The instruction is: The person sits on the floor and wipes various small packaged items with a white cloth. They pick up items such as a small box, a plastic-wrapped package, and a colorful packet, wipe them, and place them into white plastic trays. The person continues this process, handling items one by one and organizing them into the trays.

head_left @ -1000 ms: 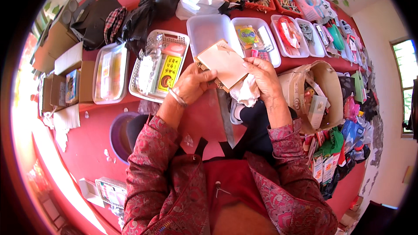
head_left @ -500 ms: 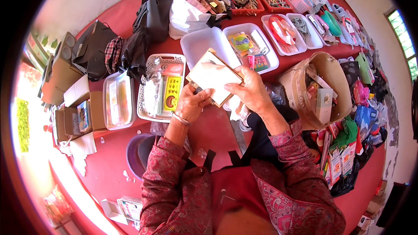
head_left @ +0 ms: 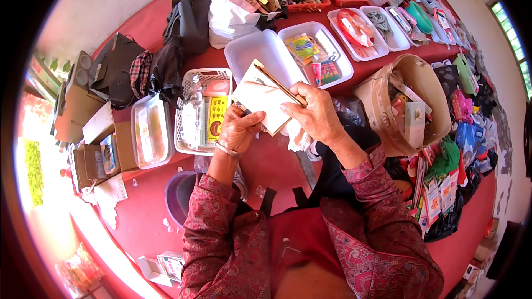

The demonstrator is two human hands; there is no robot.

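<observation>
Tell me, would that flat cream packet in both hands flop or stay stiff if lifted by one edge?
Probably fairly stiff: the cream packet keeps flat faces and straight edges between the left hand and right hand. It looks thin, so likely light.

Packages and labels on the red table

White flat packet (head_left: 265, 97), rectangular, held tilted between both hands. Yellow labelled pack (head_left: 215, 117) lies in the white lattice basket (head_left: 191, 83), left of the packet. Brown cardboard boxes (head_left: 97, 149) stand at the far left; hanging printed packets (head_left: 440, 196) cluster at the right.
</observation>
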